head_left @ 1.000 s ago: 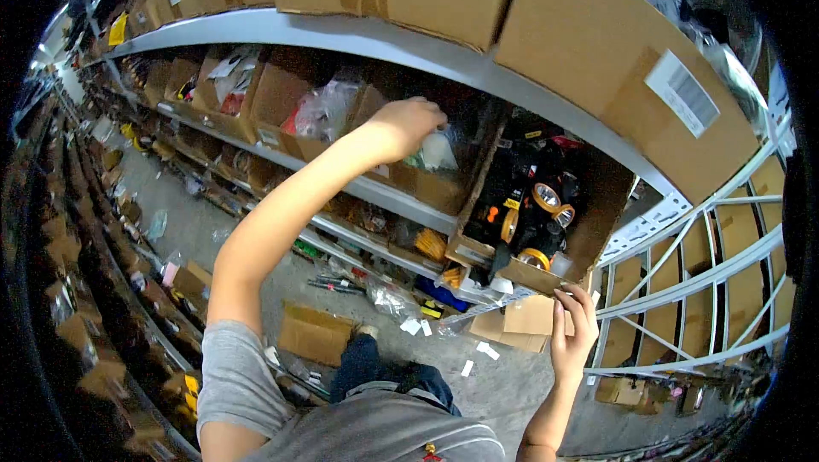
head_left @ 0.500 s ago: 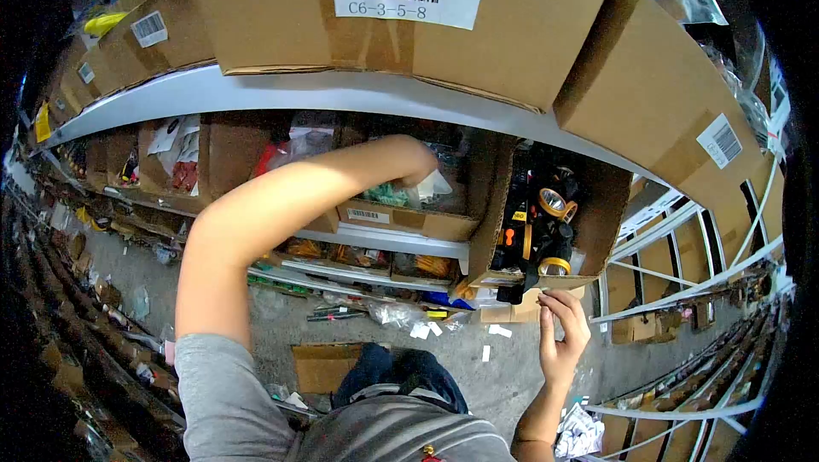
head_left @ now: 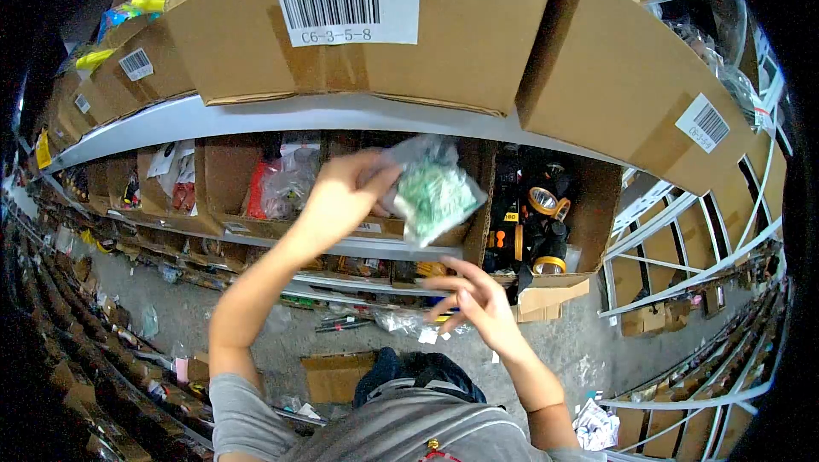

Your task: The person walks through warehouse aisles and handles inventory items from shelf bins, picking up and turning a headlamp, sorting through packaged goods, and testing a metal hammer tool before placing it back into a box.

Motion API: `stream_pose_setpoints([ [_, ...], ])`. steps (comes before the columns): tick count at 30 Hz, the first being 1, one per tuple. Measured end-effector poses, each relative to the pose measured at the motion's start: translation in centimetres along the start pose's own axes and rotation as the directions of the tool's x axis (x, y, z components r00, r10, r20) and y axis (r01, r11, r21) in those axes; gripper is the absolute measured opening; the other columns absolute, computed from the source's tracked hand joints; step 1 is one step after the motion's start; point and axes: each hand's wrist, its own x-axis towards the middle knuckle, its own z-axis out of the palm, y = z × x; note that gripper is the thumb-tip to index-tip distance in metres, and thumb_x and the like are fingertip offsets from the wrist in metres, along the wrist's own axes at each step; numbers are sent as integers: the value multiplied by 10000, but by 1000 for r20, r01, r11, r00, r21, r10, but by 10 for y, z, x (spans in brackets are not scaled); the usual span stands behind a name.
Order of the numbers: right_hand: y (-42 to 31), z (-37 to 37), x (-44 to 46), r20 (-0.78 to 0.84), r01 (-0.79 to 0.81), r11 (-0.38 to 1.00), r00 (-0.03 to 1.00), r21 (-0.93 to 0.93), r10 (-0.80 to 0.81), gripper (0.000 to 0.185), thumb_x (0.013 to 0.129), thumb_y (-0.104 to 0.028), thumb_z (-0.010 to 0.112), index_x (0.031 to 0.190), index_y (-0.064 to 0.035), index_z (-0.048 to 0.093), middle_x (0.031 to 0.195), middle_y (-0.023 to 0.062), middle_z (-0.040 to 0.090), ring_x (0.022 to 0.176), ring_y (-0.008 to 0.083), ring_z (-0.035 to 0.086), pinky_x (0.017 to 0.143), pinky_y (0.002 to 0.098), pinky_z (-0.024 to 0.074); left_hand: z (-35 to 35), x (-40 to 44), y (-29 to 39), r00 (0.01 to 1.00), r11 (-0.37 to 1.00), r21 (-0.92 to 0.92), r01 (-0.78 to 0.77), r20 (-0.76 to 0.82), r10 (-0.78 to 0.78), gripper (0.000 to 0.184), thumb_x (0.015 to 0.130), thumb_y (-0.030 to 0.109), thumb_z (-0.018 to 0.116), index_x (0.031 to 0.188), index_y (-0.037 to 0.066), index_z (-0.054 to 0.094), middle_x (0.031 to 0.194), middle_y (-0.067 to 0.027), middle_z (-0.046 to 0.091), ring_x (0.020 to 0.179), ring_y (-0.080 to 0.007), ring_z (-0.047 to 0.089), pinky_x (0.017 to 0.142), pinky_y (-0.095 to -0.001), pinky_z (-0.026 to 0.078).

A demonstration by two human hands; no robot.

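Note:
A clear plastic bag [head_left: 439,193] with green and whitish contents is pinched in my left hand [head_left: 348,193], held in front of the shelf boxes. What exactly the contents are is blurred. Below and to the right of the bag is my right hand [head_left: 476,302], its fingers spread and holding nothing. Close to that hand, an open cardboard box [head_left: 593,232] holds several black and yellow headlamps [head_left: 546,200]. Behind the bag lies another cardboard box, largely hidden by the bag and my left hand.
Above, a large cardboard box [head_left: 350,57] with a barcode label stands on a white shelf edge [head_left: 281,116]. To the left, a box [head_left: 226,176] holds bagged red items. Lower boxes sit beneath. A flat cardboard piece [head_left: 337,377] and scraps lie on the floor.
My left hand has come out of the middle box with the green-filled bag. From beside the headlamp box, my right hand has moved left toward the bag, its fingers now spread.

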Motion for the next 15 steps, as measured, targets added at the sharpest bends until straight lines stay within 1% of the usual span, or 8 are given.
stream_pose_setpoints([
  [2, 4, 3, 15, 27, -46, 971, 999, 233, 41, 490, 863, -262, 453, 1209, 31, 265, 1046, 178, 518, 770, 251, 605, 501, 248, 504, 7, -22, -5, 999, 991, -128, 32, -5, -33, 192, 802, 159, 548, 860, -23, 571, 704, -40, 581, 624, -82, 528, 538, -224, 445],
  [4, 8, 10, 27, 9, 18, 985, 1000, 170, -20, 469, 854, -273, 473, 1158, 53, 324, 972, 168, 546, 721, 229, 610, 462, 231, 492, 13, -41, -14, 985, 978, 149, -148, -68, 159, 187, 810, 124, 535, 883, -45, 564, 698, -57, 577, 620, -62, 518, 515, -215, 426],
  [6, 5, 23, 34, -132, 50, 996, 989, -70, -59, 320, 829, -233, 515, 1009, 32, 509, 875, 107, 585, 647, 158, 604, 437, 224, 471, 17, -61, -9, 984, 979, 152, -139, -89, 153, 120, 792, 65, 524, 825, -41, 570, 719, -74, 597, 648, -92, 537, 584, -241, 441],
  [8, 14, 24, 39, -81, 263, 904, 949, -338, -306, 299, 784, -164, 546, 1018, 22, 533, 923, 120, 592, 640, 161, 603, 481, 220, 478, 9, -70, -19, 868, 845, 336, -416, -130, 479, 131, 715, -27, 498, 803, -17, 595, 775, -99, 614, 712, -182, 583, 661, -278, 455],
  [11, 1, 18, 54, 334, 691, 158, 521, -706, -786, 367, 640, -74, 567, 1003, -19, 581, 1004, 158, 575, 600, 172, 580, 543, 213, 475, -5, -76, -29, 774, 713, 507, -484, -132, 620, 246, 638, -56, 473, 829, 3, 616, 853, -115, 612, 844, -245, 571, 767, -320, 438],
  [12, 1, 15, 54, 419, 664, -21, 446, -747, -791, 354, 632, -68, 562, 982, -29, 596, 1008, 152, 575, 598, 162, 578, 536, 218, 474, -6, -79, -34, 776, 717, 523, -461, -154, 611, 237, 693, -41, 483, 896, -6, 600, 883, -120, 608, 847, -238, 571, 763, -306, 445],
  [14, -4, 13, 56, 443, 627, -112, 400, -771, -802, 369, 588, -81, 591, 954, -39, 610, 991, 157, 577, 607, 173, 577, 523, 231, 475, 11, -90, -35, 925, 971, -124, -205, -348, 151, 262, 832, 83, 459, 1060, -40, 497, 966, -129, 578, 857, -211, 569, 737, -272, 463],
  [15, -6, 14, 58, 418, 627, -92, 397, -773, -817, 360, 584, -76, 590, 941, -37, 615, 987, 159, 577, 624, 186, 581, 536, 238, 480, 4, -97, -37, 977, 957, -283, 62, -181, -117, 354, 894, 203, 367, 1136, -51, 417, 1038, -122, 548, 910, -184, 551, 817, -295, 427],
])
